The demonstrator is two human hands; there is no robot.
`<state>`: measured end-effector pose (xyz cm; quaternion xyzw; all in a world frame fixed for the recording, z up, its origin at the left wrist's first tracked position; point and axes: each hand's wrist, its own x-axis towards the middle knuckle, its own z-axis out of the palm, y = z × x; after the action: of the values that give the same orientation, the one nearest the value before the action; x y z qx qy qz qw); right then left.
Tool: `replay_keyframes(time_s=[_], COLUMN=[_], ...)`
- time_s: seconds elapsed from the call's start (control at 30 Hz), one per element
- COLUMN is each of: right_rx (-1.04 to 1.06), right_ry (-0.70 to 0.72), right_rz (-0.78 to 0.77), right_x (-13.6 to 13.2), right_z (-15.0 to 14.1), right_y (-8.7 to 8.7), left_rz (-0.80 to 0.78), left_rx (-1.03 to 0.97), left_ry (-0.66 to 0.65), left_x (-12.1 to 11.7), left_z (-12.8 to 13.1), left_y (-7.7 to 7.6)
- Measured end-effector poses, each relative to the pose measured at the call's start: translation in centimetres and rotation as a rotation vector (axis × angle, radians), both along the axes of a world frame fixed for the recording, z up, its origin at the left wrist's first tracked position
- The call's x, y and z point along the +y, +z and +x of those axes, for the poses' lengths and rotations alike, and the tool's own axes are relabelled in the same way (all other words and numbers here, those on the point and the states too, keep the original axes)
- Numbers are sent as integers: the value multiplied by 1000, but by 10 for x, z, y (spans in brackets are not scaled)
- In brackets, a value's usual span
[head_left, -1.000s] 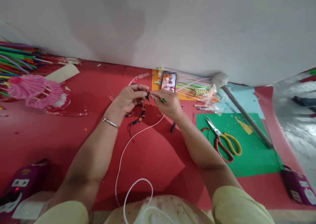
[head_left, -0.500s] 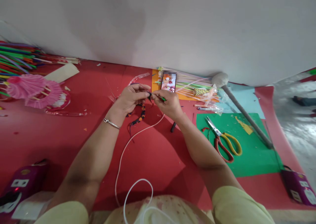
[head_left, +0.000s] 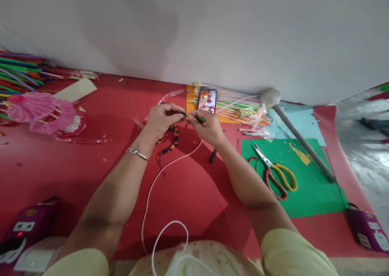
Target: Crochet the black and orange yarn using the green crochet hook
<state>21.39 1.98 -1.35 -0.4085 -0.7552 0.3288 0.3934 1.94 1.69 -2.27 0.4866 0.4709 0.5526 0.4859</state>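
My left hand [head_left: 162, 120], wearing a silver bangle [head_left: 139, 152], pinches dark thread at one end of a black-and-orange braided cord [head_left: 174, 143]. The rest of the cord hangs in a curve below that hand, its loose black ends trailing over the red table covering. My right hand [head_left: 207, 126] is closed, its fingertips close to the left ones at the dark thread. A slim tool with a green handle [head_left: 201, 119] shows in its grip; the fingers hide most of it, so its kind is unclear.
A phone [head_left: 207, 99] stands just behind my hands, with a white cable [head_left: 152, 182] on the table. Scissors [head_left: 270, 168] lie on green paper [head_left: 316, 203]. Farther right is a grey stick with a wrapped head [head_left: 300, 140]. Pink paper craft [head_left: 54, 112] and colourful pipe cleaners [head_left: 21, 75] are at left.
The green-handled tool has turned in my right hand and shows less of its length. Both hands have stayed in nearly the same place, fingertips close together.
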Motion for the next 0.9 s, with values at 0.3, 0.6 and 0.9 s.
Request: replay_keyframes(time_s=[0.3, 0.6, 0.9], right_rx=[215, 223, 180], right_ry=[-16, -37, -30], right_rz=[-168, -179, -165], right_x=[2, 2, 0], right_z=[-5, -6, -5], right_y=[-7, -6, -3], left_rz=[-20, -8, -30], left_rx=[4, 5, 52], left_ry=[-17, -48, -59], left_x=[0, -2, -4], left_z=[-1, 1, 2], left_y=[-7, -1, 1])
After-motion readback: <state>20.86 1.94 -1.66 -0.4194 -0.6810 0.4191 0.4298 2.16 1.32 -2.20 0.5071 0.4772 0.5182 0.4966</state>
